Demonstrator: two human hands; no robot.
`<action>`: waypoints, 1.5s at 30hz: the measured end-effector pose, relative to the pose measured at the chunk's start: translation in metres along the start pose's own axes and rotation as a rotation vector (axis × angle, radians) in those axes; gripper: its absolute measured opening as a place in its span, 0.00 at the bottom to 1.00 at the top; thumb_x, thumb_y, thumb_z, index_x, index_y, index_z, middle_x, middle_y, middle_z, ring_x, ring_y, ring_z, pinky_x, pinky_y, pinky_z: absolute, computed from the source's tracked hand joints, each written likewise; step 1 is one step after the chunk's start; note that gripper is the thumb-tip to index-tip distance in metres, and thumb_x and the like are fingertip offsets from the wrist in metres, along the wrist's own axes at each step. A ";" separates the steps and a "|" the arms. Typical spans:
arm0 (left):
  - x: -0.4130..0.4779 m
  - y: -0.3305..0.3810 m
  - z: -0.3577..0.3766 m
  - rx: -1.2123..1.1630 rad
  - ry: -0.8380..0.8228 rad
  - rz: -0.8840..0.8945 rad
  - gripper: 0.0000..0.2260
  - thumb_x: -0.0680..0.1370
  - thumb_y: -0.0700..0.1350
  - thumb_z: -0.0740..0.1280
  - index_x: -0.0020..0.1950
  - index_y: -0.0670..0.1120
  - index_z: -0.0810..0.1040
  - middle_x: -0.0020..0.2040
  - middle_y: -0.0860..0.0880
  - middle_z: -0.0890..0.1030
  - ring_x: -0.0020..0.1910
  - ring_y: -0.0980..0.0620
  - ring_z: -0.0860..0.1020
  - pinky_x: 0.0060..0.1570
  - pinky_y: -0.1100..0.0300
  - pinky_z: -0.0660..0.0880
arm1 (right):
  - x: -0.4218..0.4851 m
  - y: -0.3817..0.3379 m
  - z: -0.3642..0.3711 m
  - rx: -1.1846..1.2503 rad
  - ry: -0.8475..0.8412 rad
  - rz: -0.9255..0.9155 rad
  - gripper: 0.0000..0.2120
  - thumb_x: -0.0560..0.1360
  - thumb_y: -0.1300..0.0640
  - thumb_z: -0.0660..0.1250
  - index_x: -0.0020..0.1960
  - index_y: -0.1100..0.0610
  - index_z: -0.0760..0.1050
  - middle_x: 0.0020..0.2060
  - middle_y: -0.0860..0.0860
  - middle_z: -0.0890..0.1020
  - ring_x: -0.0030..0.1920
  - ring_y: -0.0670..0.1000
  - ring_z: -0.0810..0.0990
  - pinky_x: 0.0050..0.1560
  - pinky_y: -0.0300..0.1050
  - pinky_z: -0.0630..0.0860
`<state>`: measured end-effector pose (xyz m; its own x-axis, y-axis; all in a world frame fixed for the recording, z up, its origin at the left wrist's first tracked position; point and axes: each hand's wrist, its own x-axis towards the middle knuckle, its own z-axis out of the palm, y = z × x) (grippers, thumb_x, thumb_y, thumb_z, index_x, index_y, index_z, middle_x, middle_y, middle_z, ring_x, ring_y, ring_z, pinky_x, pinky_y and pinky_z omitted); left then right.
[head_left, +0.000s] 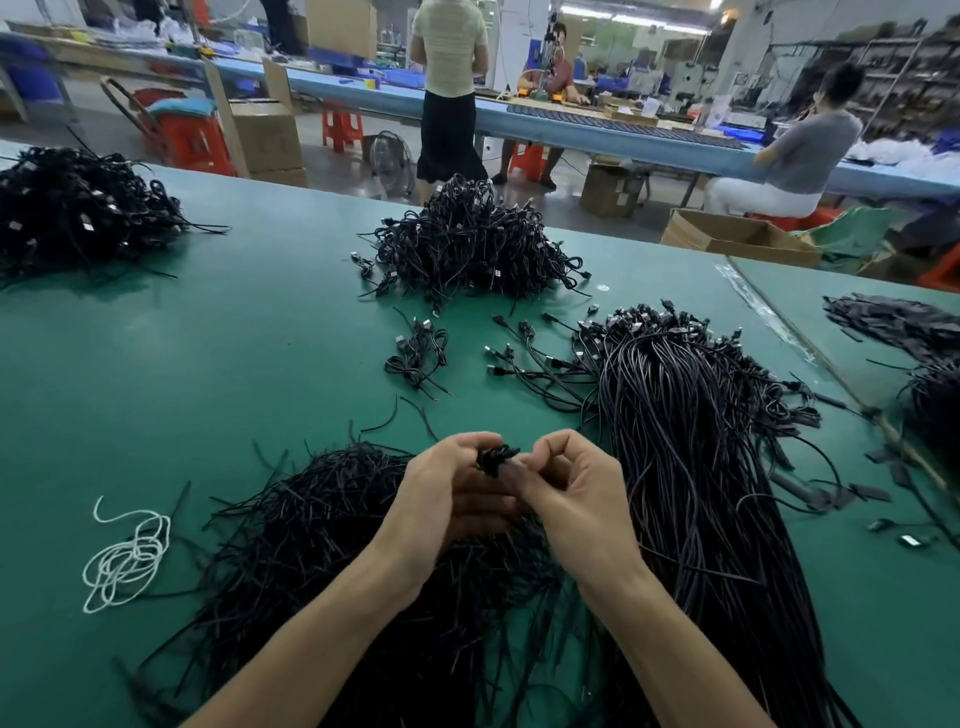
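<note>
The green tabletop (234, 364) is carrying a heap of loose black cables (691, 441) on the right and a spread of black ties (311, 519) under the wrists. Above the ties, the left hand (447, 499) and right hand (571, 488) are both pinching a small coiled cable bundle (496, 460), which is sitting between their fingertips.

Left hand (448, 500), right hand (570, 493), curled together
</note>
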<state>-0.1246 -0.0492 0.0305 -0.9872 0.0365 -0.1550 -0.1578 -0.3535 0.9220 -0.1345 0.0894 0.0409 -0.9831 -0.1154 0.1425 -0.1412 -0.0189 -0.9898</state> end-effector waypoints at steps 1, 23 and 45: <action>0.002 -0.001 -0.001 0.036 0.019 0.031 0.11 0.81 0.47 0.64 0.57 0.42 0.80 0.38 0.45 0.84 0.36 0.48 0.82 0.35 0.58 0.80 | 0.001 0.000 -0.002 -0.018 -0.055 0.001 0.15 0.73 0.69 0.73 0.37 0.51 0.74 0.33 0.51 0.83 0.34 0.47 0.82 0.37 0.39 0.78; 0.162 0.027 -0.084 1.194 0.218 0.156 0.28 0.77 0.28 0.59 0.70 0.54 0.74 0.79 0.42 0.61 0.74 0.42 0.66 0.61 0.59 0.72 | 0.046 0.042 -0.085 -1.641 0.186 0.237 0.06 0.82 0.53 0.58 0.50 0.54 0.70 0.45 0.49 0.74 0.46 0.51 0.77 0.41 0.43 0.74; 0.083 -0.014 0.023 0.852 -0.146 0.687 0.17 0.81 0.43 0.65 0.68 0.58 0.73 0.60 0.51 0.71 0.53 0.58 0.73 0.57 0.58 0.74 | 0.012 -0.036 -0.027 -0.697 -0.311 -0.084 0.09 0.80 0.51 0.64 0.42 0.48 0.78 0.28 0.44 0.75 0.28 0.42 0.69 0.32 0.39 0.68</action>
<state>-0.2051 -0.0194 0.0126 -0.8545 0.2091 0.4755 0.5177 0.4173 0.7469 -0.1442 0.1152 0.0780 -0.9022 -0.4174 0.1092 -0.3566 0.5788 -0.7334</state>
